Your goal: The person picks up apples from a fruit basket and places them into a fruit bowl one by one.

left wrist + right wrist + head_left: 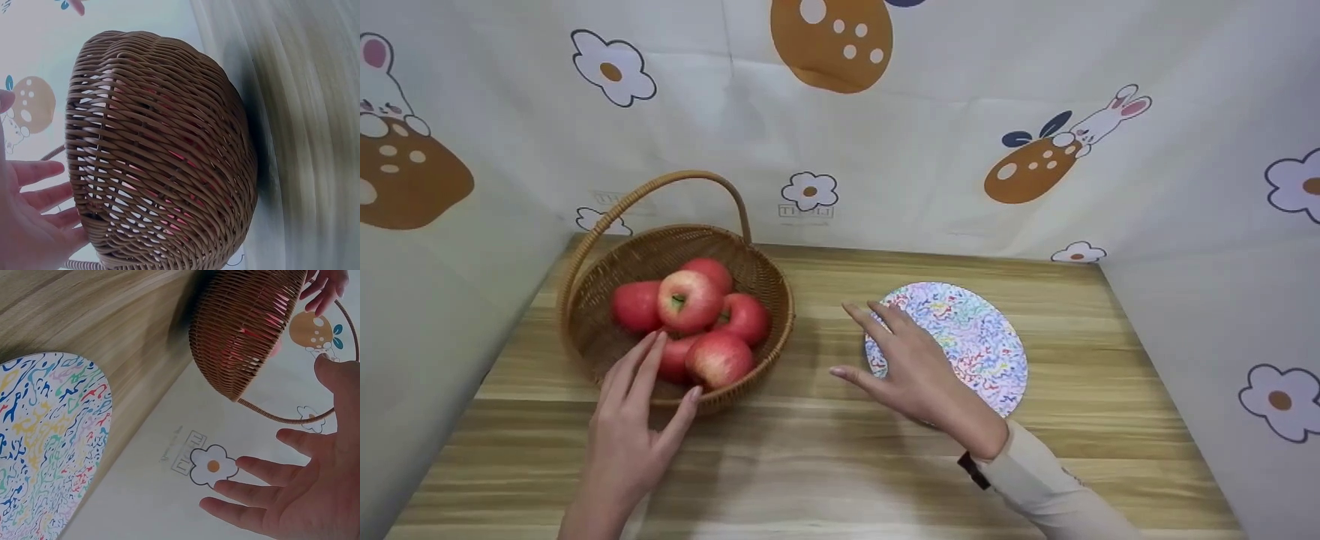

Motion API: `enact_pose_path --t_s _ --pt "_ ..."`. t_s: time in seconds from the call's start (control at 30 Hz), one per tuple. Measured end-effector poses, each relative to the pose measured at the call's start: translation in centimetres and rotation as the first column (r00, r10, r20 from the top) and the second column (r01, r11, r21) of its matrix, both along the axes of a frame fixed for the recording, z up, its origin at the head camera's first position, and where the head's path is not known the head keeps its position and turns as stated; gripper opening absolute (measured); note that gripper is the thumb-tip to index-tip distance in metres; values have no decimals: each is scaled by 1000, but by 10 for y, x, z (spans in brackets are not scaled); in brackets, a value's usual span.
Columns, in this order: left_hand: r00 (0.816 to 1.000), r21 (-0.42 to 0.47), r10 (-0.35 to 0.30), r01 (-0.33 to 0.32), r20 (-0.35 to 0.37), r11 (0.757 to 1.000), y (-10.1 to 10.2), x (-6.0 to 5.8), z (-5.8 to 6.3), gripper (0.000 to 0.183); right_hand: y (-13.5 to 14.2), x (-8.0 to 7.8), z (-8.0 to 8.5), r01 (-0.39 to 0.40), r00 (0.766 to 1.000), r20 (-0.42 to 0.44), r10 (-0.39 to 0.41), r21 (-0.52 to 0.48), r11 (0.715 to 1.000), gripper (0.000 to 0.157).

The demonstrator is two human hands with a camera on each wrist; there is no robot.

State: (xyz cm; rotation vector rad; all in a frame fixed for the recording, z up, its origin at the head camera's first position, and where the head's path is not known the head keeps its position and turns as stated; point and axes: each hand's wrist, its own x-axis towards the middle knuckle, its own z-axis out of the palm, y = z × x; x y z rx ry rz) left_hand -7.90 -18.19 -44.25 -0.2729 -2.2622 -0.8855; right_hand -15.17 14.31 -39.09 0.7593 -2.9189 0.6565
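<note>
A brown wicker basket (776,300) with a tall arched handle holds several red apples (690,301). My left hand (631,431) is over the basket's near rim, fingers extended towards the apples and thumb spread apart. In the left wrist view the fingers (42,197) are beside the rim; whether they touch it I cannot tell. My right hand (915,371) hovers above a flat round disc (982,330) covered in multicoloured squiggles, its fingers spread and holding nothing. From the right wrist view, the palm (304,495) stands apart from the disc and the basket.
Under everything lies a wood-grain table (810,465). Pale cloth walls (930,187) printed with rabbits, flowers and orange shapes enclose its back and sides. The basket stands at the left, near the back wall, and the disc at the right.
</note>
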Motion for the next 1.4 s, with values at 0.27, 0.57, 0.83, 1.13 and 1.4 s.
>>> enact_pose_path --t_s 0.27,0.57,0.83,1.13,1.4 --pt "999 47 15 -13 -52 999 -4 4 -2 61 -5 -1 1 -14 1000 -12 14 -13 1000 81" --pt "995 108 81 -74 -62 991 -9 11 -4 55 -15 -4 2 -57 997 -46 55 -53 997 78" --pt "988 136 152 -148 -22 980 -14 18 -5 53 -24 -6 3 -71 997 -27 69 -58 996 77" --pt "970 174 241 -243 34 954 -17 18 -4 37 -31 -9 4 -84 996 -17 84 -58 995 76" --pt "952 217 306 -300 7 929 -24 16 -9 25 -39 -12 6 -91 996 0 91 -70 993 74"
